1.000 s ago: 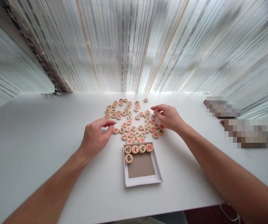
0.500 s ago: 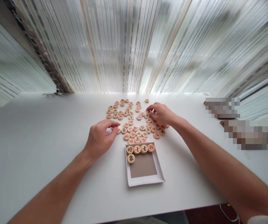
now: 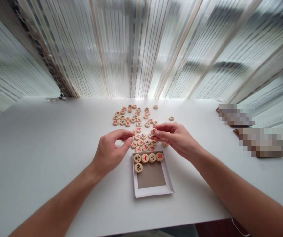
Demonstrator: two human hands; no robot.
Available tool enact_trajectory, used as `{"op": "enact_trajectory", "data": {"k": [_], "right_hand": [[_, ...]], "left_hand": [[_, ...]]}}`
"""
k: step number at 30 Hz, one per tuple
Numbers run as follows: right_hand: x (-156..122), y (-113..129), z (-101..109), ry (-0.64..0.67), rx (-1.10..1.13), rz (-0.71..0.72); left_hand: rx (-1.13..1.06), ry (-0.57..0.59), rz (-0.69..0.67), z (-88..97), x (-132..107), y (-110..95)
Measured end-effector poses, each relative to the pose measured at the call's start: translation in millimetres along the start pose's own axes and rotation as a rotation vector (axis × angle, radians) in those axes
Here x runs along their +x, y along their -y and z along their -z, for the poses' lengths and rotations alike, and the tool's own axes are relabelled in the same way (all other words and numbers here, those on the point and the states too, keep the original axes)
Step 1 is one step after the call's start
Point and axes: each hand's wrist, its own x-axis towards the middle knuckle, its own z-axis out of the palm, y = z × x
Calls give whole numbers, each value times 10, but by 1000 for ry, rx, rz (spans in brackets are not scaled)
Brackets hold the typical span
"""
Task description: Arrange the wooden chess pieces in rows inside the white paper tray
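Round wooden Chinese chess pieces [image 3: 138, 124] with red or black characters lie scattered in a loose cluster on the white table [image 3: 57, 138]. My right hand [image 3: 176, 138] pinches a wooden piece [image 3: 153, 131] between thumb and fingers, just above the cluster. My left hand [image 3: 110, 154] curls at the cluster's near edge, its thumb and forefinger close together by the pieces, and I cannot tell whether they hold one. Below both hands, a white paper tray [image 3: 164, 174] with a brown card floor [image 3: 151, 176] holds several pieces along its far side.
A lone wooden piece [image 3: 171, 118] lies right of the cluster, and another [image 3: 155, 106] lies near the table's far edge. Two pixelated brown-and-grey objects [image 3: 236, 115] [image 3: 263, 142] sit at the right. A striped curtain [image 3: 141, 49] hangs beyond the table.
My right hand has come down and towards the middle, now pinching a piece. My left hand has moved right along the cluster. Fewer pieces show on the cluster's right side.
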Motion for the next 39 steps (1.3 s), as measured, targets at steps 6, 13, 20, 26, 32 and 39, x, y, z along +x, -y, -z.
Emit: {"op": "enact_trajectory", "data": {"k": [6, 13, 20, 26, 32, 39], "right_hand": [[-343, 119, -243, 147, 434, -194], [-453, 94, -328, 182, 470, -196], [-489, 104, -345, 166, 480, -175], [-507, 100, -375, 118, 450, -143], [-528, 132, -428, 79, 425, -109], [-530, 128, -429, 92, 437, -128]], "left_hand": [[-408, 190, 160, -88, -100, -152], [-552, 252, 252, -108, -140, -232], [-609, 273, 287, -114, -156, -278], [-475, 218, 207, -129, -192, -293], [-329, 148, 99, -148, -228, -311], [-391, 190, 128, -167, -220, -323]]}}
